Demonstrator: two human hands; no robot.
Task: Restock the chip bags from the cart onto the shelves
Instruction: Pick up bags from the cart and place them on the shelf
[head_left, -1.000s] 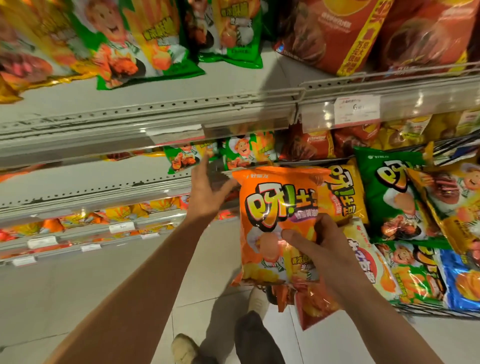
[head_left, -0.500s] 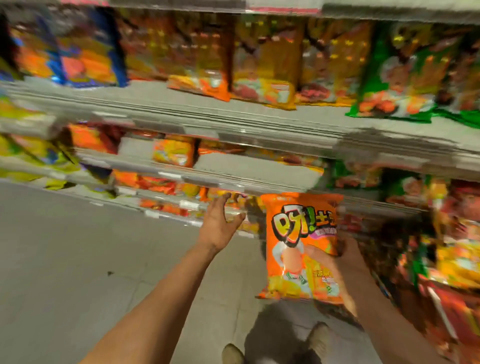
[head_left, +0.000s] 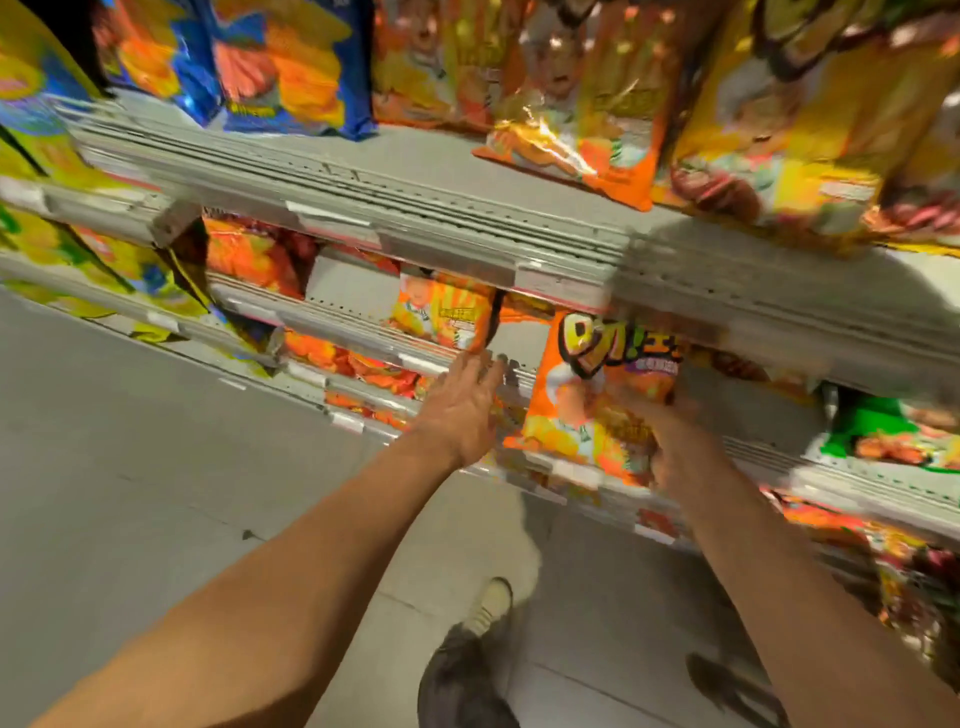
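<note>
My right hand (head_left: 670, 441) grips an orange chip bag (head_left: 597, 384) by its lower right part and holds it upright against the front of the grey shelves (head_left: 467, 228), its top tucked under the upper shelf's edge. My left hand (head_left: 462, 405) is stretched out with its fingers straight, at the lip of the lower shelf, just below a standing orange bag (head_left: 441, 312). The cart is out of view. The picture is blurred by motion.
Orange, yellow and blue bags (head_left: 291, 67) fill the top shelf. A green bag (head_left: 893, 436) lies on the lower shelf at right. Yellow bags (head_left: 119, 270) stand at far left. Grey floor tiles (head_left: 130, 493) spread below, with my shoes (head_left: 488, 608) near the shelf base.
The view has swung left along the shelves, away from the cart. My right hand has carried the orange bag up to the shelf front; my left hand has reached to the lower shelf's lip.
</note>
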